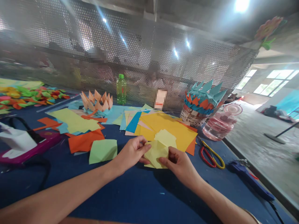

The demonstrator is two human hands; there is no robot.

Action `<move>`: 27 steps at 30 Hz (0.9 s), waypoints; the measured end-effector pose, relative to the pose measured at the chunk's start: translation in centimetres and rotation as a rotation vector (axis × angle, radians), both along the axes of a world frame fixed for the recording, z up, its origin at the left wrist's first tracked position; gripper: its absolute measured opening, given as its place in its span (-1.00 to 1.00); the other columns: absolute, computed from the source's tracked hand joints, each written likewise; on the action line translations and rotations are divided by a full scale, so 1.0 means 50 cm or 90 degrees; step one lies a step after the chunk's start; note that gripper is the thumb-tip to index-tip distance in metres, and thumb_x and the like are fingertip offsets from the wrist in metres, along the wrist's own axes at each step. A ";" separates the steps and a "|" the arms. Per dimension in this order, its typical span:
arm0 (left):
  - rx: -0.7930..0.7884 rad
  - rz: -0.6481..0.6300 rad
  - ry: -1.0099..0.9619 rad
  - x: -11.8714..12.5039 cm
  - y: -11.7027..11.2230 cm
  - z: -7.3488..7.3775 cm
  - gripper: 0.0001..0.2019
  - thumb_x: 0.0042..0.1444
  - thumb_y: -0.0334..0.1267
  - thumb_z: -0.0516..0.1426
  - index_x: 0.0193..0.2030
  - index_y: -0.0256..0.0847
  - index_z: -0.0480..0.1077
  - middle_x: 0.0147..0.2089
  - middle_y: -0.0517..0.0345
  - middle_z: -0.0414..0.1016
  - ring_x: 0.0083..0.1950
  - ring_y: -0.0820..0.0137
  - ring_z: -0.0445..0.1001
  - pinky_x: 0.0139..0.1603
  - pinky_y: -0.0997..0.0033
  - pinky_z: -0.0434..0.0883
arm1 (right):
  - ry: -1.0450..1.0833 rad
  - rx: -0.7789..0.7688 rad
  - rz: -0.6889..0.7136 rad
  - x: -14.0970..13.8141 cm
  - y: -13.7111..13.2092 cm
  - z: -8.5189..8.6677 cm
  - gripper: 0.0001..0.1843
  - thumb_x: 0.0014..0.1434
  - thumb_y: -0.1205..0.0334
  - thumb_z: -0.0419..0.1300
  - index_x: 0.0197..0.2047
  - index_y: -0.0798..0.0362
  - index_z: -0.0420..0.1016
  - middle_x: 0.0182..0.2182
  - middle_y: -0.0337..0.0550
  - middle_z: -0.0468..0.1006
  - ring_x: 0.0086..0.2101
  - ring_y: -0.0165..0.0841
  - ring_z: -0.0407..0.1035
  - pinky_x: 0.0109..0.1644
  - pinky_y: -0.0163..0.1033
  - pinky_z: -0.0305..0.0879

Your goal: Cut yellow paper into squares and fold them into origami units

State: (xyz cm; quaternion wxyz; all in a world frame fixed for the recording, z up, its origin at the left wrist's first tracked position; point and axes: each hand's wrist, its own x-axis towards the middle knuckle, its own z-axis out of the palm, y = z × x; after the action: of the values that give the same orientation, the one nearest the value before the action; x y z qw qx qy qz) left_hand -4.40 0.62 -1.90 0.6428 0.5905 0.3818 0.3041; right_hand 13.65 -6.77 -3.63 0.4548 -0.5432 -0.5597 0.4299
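Note:
A pale yellow sheet of paper (157, 153), creased and partly folded, is held up between my two hands over the blue table. My left hand (135, 151) pinches its left edge with thumb and fingers. On the right edge, my right hand (177, 159) grips it the same way, thumb in front. Right behind it lies another pale yellow paper piece (166, 137) on a stack of deeper yellow sheets (182, 129). A light green square of paper (103, 151) rests flat to the left of my left hand.
Red-and-yellow-handled scissors (212, 157) and a blue glue gun (251, 179) lie at right, near the table edge. A pink bottle (218, 126) stands beside a folded-paper basket (198, 105). Behind are a peach paper ring (97, 102) and a green bottle (121, 90). A magenta power strip (30, 147) sits left.

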 end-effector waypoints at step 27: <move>0.047 -0.077 0.071 -0.005 -0.005 -0.003 -0.69 0.13 0.04 0.04 -0.35 -0.21 0.24 -0.47 0.27 0.34 -0.44 0.34 0.54 -0.45 0.37 0.55 | -0.042 -0.048 -0.094 0.006 0.004 0.006 -0.63 0.20 -0.11 0.05 -0.43 0.03 0.22 -0.78 -0.47 0.18 -0.79 -0.55 0.15 -0.71 -0.47 -0.08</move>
State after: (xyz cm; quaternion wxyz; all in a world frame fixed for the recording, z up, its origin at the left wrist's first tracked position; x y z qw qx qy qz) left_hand -4.64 0.38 -2.05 0.6152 0.6519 0.3691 0.2455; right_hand 13.93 -6.59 -3.30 0.4457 -0.6139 -0.5160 0.3978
